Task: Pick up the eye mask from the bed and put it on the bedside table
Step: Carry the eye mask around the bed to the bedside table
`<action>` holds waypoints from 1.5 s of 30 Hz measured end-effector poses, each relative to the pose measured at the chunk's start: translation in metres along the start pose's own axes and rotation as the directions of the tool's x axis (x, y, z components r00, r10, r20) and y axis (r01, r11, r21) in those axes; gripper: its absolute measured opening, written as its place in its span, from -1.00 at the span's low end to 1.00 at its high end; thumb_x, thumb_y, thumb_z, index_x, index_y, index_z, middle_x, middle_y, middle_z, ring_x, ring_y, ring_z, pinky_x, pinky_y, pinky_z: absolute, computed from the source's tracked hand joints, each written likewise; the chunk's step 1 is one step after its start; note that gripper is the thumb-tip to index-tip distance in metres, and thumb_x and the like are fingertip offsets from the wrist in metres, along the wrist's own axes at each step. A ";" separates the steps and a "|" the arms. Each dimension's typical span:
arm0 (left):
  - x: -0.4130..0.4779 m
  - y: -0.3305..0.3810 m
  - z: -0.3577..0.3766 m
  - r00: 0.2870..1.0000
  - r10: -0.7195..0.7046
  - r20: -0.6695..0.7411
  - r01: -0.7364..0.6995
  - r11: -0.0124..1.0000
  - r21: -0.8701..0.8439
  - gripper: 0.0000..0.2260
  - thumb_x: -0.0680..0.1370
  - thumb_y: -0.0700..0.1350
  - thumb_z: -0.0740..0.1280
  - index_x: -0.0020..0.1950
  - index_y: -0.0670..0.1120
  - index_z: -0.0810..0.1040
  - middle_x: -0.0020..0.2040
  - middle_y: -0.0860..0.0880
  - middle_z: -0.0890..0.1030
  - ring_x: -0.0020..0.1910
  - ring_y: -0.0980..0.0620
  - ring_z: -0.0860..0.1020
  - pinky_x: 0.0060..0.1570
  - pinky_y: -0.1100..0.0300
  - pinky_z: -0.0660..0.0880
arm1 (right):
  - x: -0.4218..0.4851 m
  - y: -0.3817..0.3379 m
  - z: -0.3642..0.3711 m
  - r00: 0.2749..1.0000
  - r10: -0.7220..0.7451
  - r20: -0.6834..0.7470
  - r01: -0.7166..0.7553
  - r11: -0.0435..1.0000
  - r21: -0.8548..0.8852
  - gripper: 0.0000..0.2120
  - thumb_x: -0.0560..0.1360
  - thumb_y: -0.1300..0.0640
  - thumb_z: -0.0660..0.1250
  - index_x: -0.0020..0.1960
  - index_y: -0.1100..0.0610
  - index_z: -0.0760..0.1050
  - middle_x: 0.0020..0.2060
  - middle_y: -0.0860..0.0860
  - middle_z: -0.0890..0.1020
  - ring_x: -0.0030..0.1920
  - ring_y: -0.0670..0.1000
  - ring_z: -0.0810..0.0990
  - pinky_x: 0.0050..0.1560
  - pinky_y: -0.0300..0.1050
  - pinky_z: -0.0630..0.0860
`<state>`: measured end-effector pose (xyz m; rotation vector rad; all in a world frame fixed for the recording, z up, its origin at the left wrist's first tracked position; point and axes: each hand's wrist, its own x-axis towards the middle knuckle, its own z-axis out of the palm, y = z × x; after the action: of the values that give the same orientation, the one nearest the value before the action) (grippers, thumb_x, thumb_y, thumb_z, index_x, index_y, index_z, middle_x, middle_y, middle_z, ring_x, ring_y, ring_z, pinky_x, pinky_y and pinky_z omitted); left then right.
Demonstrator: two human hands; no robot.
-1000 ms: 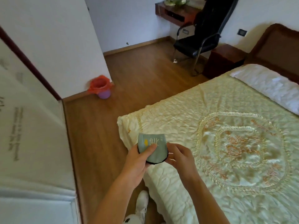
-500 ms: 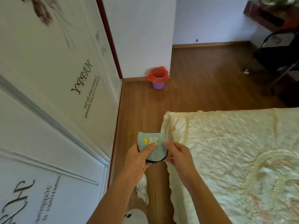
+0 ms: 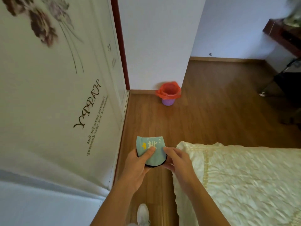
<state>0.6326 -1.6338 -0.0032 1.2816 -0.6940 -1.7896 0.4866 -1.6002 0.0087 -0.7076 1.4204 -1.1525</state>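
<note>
The eye mask (image 3: pixel 155 154) is folded, pale teal with a yellow mark, white print and a black edge. It is held in the air over the wooden floor, just left of the bed's corner. My left hand (image 3: pixel 140 165) grips its left side with the thumb on the front. My right hand (image 3: pixel 176 160) pinches its right edge. The bed (image 3: pixel 244 181), under a cream quilted cover, fills the lower right. No bedside table is in view.
A white wardrobe door (image 3: pixel 57 103) with flower and "HAPPY" print runs along the left. A purple bin with a red bag (image 3: pixel 168 93) stands by the wall corner ahead. A dark chair base (image 3: pixel 283 82) and a wooden shelf (image 3: pixel 283 35) are at far right. My white shoe (image 3: pixel 143 214) is on the floor.
The view has swung left, from the bed and headboard toward the wardrobe and bin. Both hands have kept hold of the eye mask, now over the floor beside the bed corner.
</note>
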 end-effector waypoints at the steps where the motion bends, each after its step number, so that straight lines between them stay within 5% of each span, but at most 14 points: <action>1: 0.016 0.012 0.001 1.000 0.001 0.006 -0.001 1.000 0.002 -0.64 0.47 -0.16 0.46 0.25 -0.16 0.55 0.09 -0.15 0.71 0.08 -0.09 0.68 -0.01 0.01 0.64 | 0.014 -0.008 0.005 1.000 -0.005 -0.003 0.005 1.000 0.010 -0.86 0.59 0.14 0.35 -0.02 0.16 0.68 -0.25 -0.05 0.78 -0.12 -0.04 0.77 -0.23 -0.24 0.66; 16: 0.220 0.105 0.065 0.999 -0.027 0.047 0.023 0.997 0.079 -0.75 0.49 -0.20 0.44 0.17 -0.13 0.58 0.03 -0.13 0.73 0.05 -0.10 0.69 0.05 -0.05 0.62 | 0.227 -0.081 -0.003 0.996 0.007 -0.085 0.001 0.996 0.093 -0.84 0.59 0.17 0.36 -0.01 0.20 0.71 -0.13 0.11 0.79 -0.08 0.07 0.78 -0.18 -0.16 0.68; 27: 0.396 0.186 0.214 0.992 0.003 0.125 -0.025 0.985 0.170 -0.66 0.44 -0.14 0.46 0.19 -0.13 0.58 0.02 -0.12 0.73 0.05 -0.09 0.68 0.00 -0.01 0.62 | 0.416 -0.173 -0.088 0.990 -0.049 -0.132 0.068 0.987 0.143 -0.81 0.59 0.15 0.35 0.00 0.24 0.69 -0.08 0.22 0.76 -0.01 0.20 0.75 0.07 0.13 0.70; 33: 0.454 0.204 0.297 0.981 -0.026 0.191 -0.017 0.975 0.222 -0.49 0.34 -0.06 0.49 0.27 -0.14 0.54 0.12 -0.17 0.69 0.13 -0.13 0.65 0.06 -0.05 0.62 | 0.476 -0.214 -0.146 0.977 -0.067 -0.204 0.096 0.986 0.139 -0.84 0.59 0.14 0.35 -0.02 0.17 0.70 -0.14 0.09 0.78 -0.07 0.05 0.77 -0.08 -0.06 0.72; 45: 0.567 0.183 0.478 0.887 -0.262 0.381 0.098 0.912 0.399 -0.77 0.52 -0.21 0.40 0.17 -0.10 0.57 0.04 -0.15 0.72 0.05 -0.08 0.68 -0.02 0.02 0.63 | 0.555 -0.245 -0.289 0.865 0.041 -0.501 0.115 0.954 0.277 -0.81 0.59 0.11 0.34 0.02 0.19 0.69 -0.08 0.14 0.78 -0.06 0.06 0.77 -0.12 -0.14 0.69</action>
<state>0.1471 -2.2236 0.0207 1.2287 -1.2424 -2.2047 0.0518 -2.1130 -0.0025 -0.2190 1.6090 -1.6233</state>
